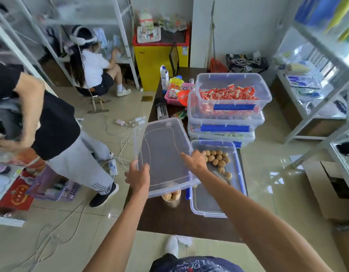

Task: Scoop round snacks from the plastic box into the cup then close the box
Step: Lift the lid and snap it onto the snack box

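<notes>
Two hands held a clear lid [163, 152] tilted above the dark table [169, 218], just left of the open box [236, 163]. That box was clear with blue latches, and round tan snacks [217, 157] lay in its far half. Beneath the lid's near edge stood a cup [171, 197] filled with snacks. No writing on these could be read. Left hand [137, 178] gripped the lid's near-left edge, fingers curled under it. Right hand [195, 160] pressed the lid's right edge, fingers spread on top.
</notes>
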`<state>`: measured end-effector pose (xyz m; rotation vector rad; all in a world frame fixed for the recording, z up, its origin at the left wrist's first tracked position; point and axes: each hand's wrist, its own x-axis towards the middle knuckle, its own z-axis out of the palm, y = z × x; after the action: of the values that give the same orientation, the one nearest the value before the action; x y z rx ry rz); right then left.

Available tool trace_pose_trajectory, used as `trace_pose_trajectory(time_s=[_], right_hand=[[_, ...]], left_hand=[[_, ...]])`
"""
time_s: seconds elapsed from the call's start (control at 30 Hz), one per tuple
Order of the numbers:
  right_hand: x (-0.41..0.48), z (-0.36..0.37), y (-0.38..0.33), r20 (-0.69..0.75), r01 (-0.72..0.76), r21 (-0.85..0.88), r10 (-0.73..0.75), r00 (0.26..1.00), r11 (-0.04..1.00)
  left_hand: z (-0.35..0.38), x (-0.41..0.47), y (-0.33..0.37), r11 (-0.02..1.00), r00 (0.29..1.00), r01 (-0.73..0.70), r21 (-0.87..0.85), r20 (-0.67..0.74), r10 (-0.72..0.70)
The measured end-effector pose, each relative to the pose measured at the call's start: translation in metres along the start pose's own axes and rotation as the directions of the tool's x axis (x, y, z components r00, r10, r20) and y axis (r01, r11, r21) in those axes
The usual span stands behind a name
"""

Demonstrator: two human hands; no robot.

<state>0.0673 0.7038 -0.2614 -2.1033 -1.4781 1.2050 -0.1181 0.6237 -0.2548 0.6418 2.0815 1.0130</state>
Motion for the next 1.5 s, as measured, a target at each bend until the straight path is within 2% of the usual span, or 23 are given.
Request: trace_pose_trajectory(time_s=[0.1,0.2,0.37,0.5,0.67,0.93,1.1,1.27,1.33,1.4,1.5], right_hand=[[-0.030,-0.024,0.039,-0.001,0.022,0.043,-0.022,1.000,0.999],[-0.054,-0.040,0.082,-0.068,0.046,0.124,-0.038,0.997,0.991],[-0.071,-0.068,0.151,-0.137,0.001,0.167,0.022,0.990,0.986],[-0.065,-0.077,0.190,-0.164,-0.072,0.146,0.096,0.982,0.987],[-0.053,-0.074,0.208,-0.168,-0.145,0.123,0.165,0.972,0.982],[-0.027,-0.060,0.222,-0.068,-0.084,-0.132,0.076,0.995,0.988],[-0.015,-0.046,0.220,-0.074,-0.103,-0.254,0.087,0.993,0.962],[-0.015,-0.036,0.226,-0.103,-0.090,-0.332,0.059,0.993,0.939],[-0.012,-0.041,0.227,-0.069,-0.090,-0.366,0.069,0.995,0.926],[-0.007,-0.053,0.221,-0.014,-0.122,-0.368,0.126,0.992,0.922],[-0.017,-0.070,0.204,0.019,-0.163,-0.361,0.182,0.983,0.918]], left_hand=[[0.009,-0.053,0.000,0.998,0.999,-0.050,-0.036,0.009,0.050],[0.027,-0.098,-0.003,0.994,0.992,-0.109,0.006,0.058,0.109],[0.067,-0.136,-0.010,0.970,0.955,-0.198,0.139,0.251,0.159],[0.095,-0.146,-0.016,0.963,0.915,-0.173,0.207,0.395,0.080],[0.127,-0.132,-0.030,0.947,0.902,-0.149,0.286,0.432,0.012],[0.157,-0.105,-0.032,0.885,0.841,-0.191,0.424,0.536,-0.075],[0.164,-0.093,-0.042,0.774,0.816,-0.274,0.571,0.564,-0.127],[0.163,-0.102,-0.053,0.520,0.832,-0.449,0.727,0.552,-0.053],[0.167,-0.097,-0.042,0.494,0.836,-0.432,0.754,0.541,-0.095],[0.172,-0.085,-0.027,0.512,0.838,-0.371,0.775,0.517,-0.175],[0.172,-0.079,-0.009,0.463,0.789,-0.397,0.792,0.552,-0.269]])
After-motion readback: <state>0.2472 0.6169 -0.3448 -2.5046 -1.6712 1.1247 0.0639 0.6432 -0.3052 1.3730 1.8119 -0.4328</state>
